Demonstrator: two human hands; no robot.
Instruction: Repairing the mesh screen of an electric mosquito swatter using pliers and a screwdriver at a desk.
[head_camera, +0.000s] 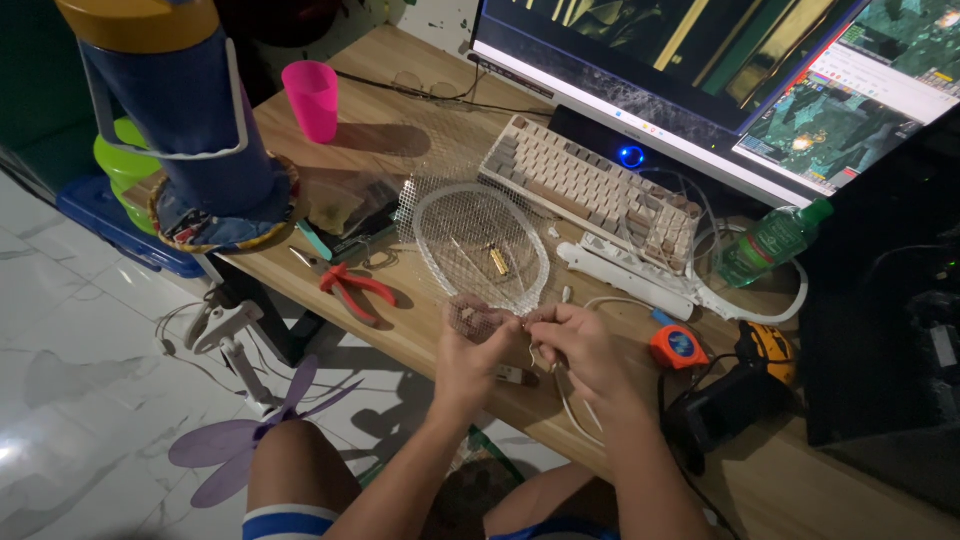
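Lying just beyond left hand (470, 350): oval white wire-mesh racket head (480, 235); sitting left of it, red-handled metal pliers (355, 290); resting right of right hand (580, 345), round orange tape measure (678, 347).

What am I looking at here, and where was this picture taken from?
The picture comes from a camera worn on a person's head, looking down at their own bare hands over a wooden desk. The left hand and right hand pinch the near edge of an oval white wire-mesh racket head and thin wires. Around them lie red-handled pliers, a beige keyboard, a pink plastic cup, a green plastic bottle, an orange tape measure and a lit monitor.
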